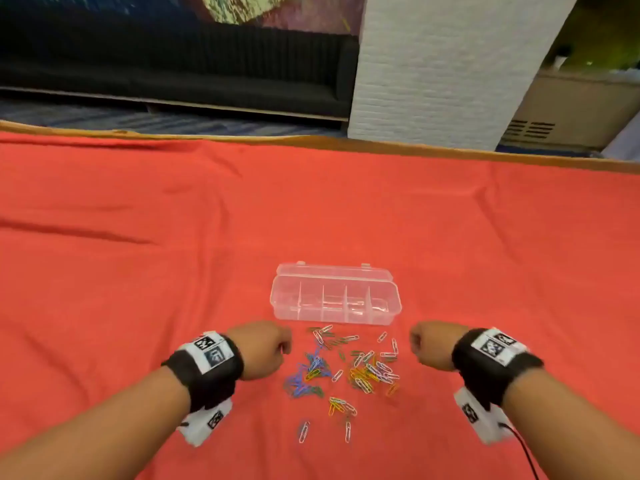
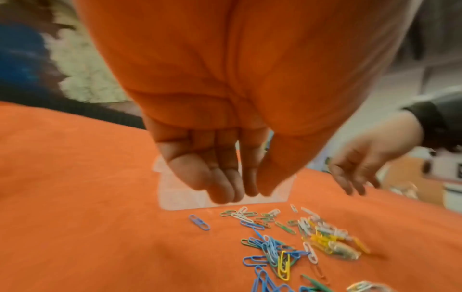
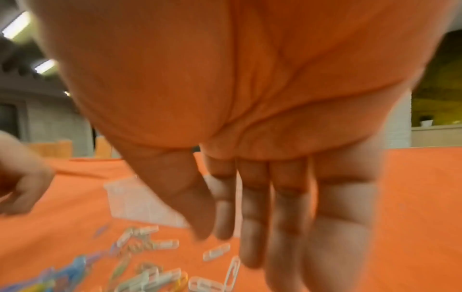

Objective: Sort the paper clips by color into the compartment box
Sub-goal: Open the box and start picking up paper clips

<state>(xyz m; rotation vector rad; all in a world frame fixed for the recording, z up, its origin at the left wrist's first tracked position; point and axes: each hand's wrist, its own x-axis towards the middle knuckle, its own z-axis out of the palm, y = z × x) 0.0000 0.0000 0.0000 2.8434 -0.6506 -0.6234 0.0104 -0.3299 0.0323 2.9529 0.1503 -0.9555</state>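
Both hands hang empty over the red cloth (image 1: pixel 104 209), fingers (image 2: pixel 225 183) loosely extended and close together on the left hand (image 1: pixel 263 348), much the same on the right hand (image 1: pixel 431 344). Between them lies the mixed heap of paper clips (image 1: pixel 346 368); just beyond it, the clear compartment box (image 1: pixel 335 299), lid open (every cell apparently empty). Sorting seems not yet begun; next comes pinching one clip free of the tangle.
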